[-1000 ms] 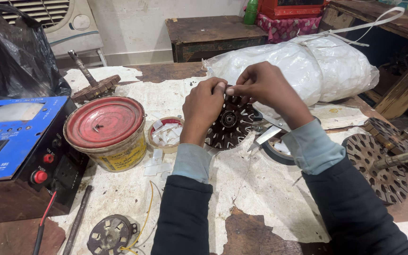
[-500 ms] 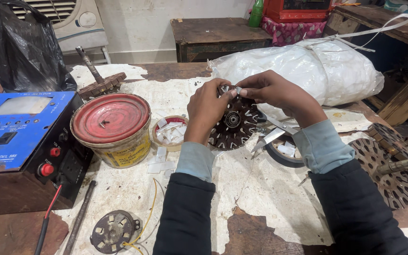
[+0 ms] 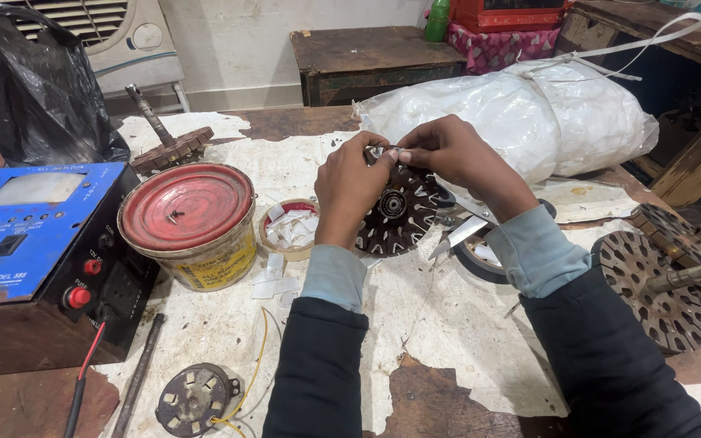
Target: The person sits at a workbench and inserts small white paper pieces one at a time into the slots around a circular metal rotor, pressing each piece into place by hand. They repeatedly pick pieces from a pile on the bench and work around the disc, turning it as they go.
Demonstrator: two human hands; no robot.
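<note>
Head view: both hands' grips pinch at the far rim of the slotted motor stator (image 3: pixel 399 212) — left hand (image 3: pixel 349 185), right hand (image 3: pixel 453 154); nearer slots look unfilled.

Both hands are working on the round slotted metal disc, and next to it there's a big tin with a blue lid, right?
Not quite. The lid on the tin is red, not blue; the blue thing is the box-shaped meter beside it. The rest holds: the left hand and right hand are both at the round slotted disc, as the head view shows.
</note>
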